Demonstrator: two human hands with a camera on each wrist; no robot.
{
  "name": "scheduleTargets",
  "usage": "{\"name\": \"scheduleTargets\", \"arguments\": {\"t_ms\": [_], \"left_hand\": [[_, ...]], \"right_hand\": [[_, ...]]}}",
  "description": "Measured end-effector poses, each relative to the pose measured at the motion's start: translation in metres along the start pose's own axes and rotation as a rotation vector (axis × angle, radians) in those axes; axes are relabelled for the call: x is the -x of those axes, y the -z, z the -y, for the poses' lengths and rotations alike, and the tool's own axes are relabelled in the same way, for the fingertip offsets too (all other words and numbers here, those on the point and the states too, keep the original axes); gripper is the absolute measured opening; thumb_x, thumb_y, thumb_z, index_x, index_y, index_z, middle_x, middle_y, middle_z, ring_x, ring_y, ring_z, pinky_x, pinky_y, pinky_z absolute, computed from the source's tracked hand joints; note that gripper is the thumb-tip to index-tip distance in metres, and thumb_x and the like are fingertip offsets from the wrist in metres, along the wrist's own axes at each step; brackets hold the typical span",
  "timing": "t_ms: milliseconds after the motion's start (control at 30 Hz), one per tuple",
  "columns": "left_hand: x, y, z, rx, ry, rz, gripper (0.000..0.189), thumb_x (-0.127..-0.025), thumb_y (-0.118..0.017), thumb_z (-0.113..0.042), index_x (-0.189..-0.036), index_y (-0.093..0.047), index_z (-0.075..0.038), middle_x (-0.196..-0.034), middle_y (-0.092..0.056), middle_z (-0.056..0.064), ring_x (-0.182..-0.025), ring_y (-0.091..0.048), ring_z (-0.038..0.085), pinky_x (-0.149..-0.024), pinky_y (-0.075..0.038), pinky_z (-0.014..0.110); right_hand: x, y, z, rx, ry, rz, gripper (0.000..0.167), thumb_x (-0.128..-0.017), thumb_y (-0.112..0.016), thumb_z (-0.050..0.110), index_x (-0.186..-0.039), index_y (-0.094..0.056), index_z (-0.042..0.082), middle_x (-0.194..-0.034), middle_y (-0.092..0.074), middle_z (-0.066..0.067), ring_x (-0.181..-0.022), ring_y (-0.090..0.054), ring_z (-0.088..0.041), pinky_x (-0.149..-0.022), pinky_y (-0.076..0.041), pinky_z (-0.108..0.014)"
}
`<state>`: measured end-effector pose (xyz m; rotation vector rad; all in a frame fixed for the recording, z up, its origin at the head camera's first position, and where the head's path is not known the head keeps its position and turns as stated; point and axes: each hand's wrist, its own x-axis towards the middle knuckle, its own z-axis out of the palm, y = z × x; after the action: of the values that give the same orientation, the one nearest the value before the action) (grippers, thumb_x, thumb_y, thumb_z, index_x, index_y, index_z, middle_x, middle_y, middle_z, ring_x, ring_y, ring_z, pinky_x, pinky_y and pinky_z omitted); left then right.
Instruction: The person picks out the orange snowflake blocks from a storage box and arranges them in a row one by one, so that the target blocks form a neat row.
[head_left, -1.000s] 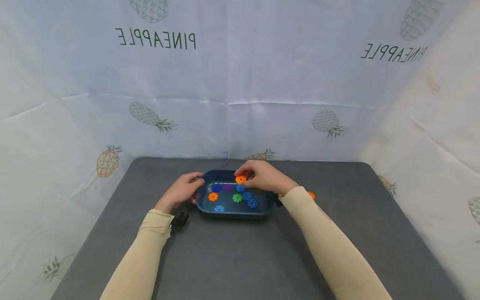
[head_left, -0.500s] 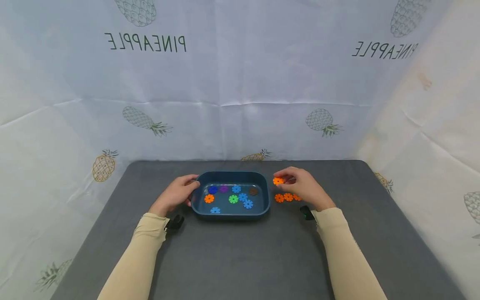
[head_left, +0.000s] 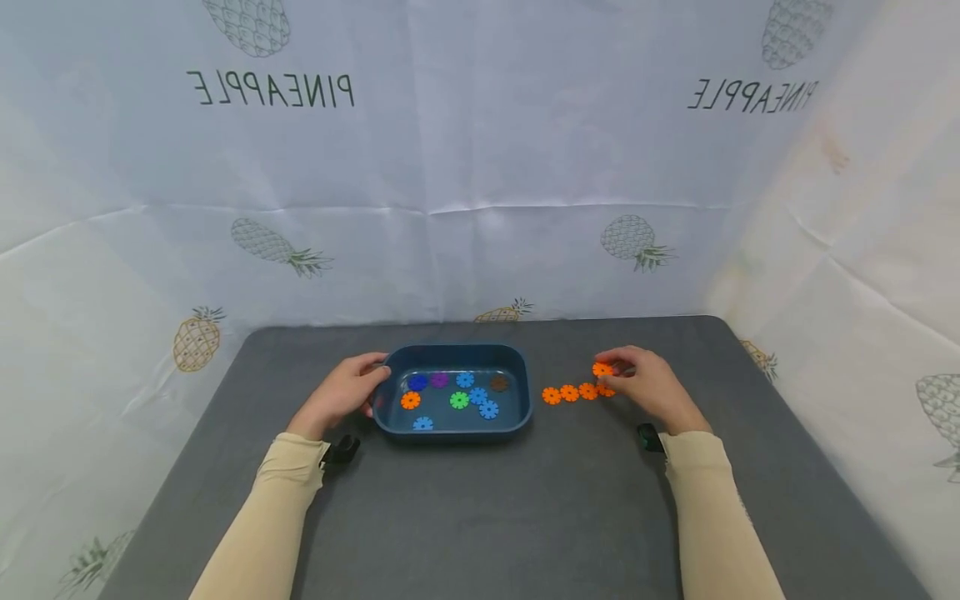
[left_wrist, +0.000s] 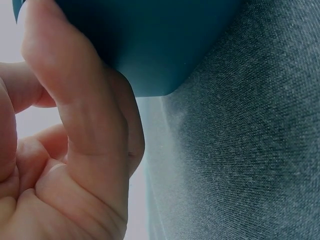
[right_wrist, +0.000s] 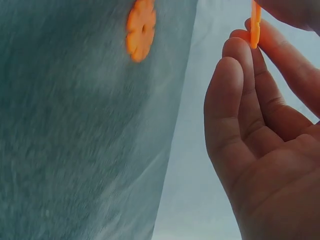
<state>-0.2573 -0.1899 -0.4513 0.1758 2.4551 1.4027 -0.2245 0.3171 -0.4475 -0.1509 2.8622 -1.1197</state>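
My left hand grips the left end of a dark blue tray, thumb on the rim and fingers beneath its side. The left wrist view shows the curled fingers against the tray wall. My right hand pinches an orange notched disc between thumb and fingers. In the right wrist view that held disc is edge-on, raised off the table. Below it runs a row of several similar orange discs on the table, the rightmost partly behind my thumb.
Inside the tray lie several notched discs: one orange disc, one green disc, one purple disc, one brown disc and several blue discs. A pineapple-print curtain hangs behind the grey table.
My right hand has moved from above the tray to the right, carrying the orange disc to the right end of the orange row. The left hand keeps its hold on the tray.
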Motion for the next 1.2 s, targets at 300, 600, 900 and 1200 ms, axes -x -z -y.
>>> {"name": "scheduleTargets", "arguments": {"t_ms": [300,600,900,1200], "left_hand": [[0.000,0.000,0.002,-0.006,-0.010,-0.003,0.057,-0.114,-0.055,-0.027,-0.163,-0.043,-0.001,-0.113,-0.067,0.023,-0.065,-0.060,0.019,-0.060,-0.063,0.038],[0.000,0.000,0.001,-0.007,-0.007,-0.002,0.057,-0.114,-0.054,-0.028,-0.163,-0.042,-0.001,-0.118,-0.068,0.023,-0.067,-0.061,0.019,-0.060,-0.063,0.036],[0.000,-0.001,0.001,-0.001,-0.005,0.006,0.056,-0.114,-0.054,-0.027,-0.163,-0.042,-0.001,-0.112,-0.067,0.023,-0.067,-0.061,0.020,-0.060,-0.063,0.036],[-0.001,0.000,0.000,-0.010,-0.002,0.004,0.057,-0.114,-0.054,-0.027,-0.163,-0.042,0.000,-0.108,-0.066,0.022,-0.068,-0.061,0.021,-0.060,-0.063,0.036]], "right_hand": [[0.001,0.005,-0.018,0.074,-0.053,0.003,0.039,-0.103,-0.075,0.021,-0.140,-0.070,0.008,-0.137,-0.066,-0.022,-0.117,-0.065,-0.037,-0.096,-0.059,-0.055],[0.000,0.006,-0.024,0.140,-0.093,0.030,0.042,-0.102,-0.076,0.016,-0.140,-0.069,0.000,-0.136,-0.066,-0.026,-0.116,-0.065,-0.039,-0.098,-0.059,-0.056],[-0.001,0.004,-0.029,0.158,-0.108,0.052,0.040,-0.102,-0.074,0.016,-0.138,-0.070,-0.001,-0.133,-0.065,-0.027,-0.112,-0.065,-0.039,-0.096,-0.059,-0.056],[-0.002,0.005,-0.032,0.139,-0.127,0.054,0.039,-0.103,-0.073,0.016,-0.139,-0.070,0.000,-0.136,-0.063,-0.026,-0.117,-0.064,-0.040,-0.099,-0.059,-0.056]]}}
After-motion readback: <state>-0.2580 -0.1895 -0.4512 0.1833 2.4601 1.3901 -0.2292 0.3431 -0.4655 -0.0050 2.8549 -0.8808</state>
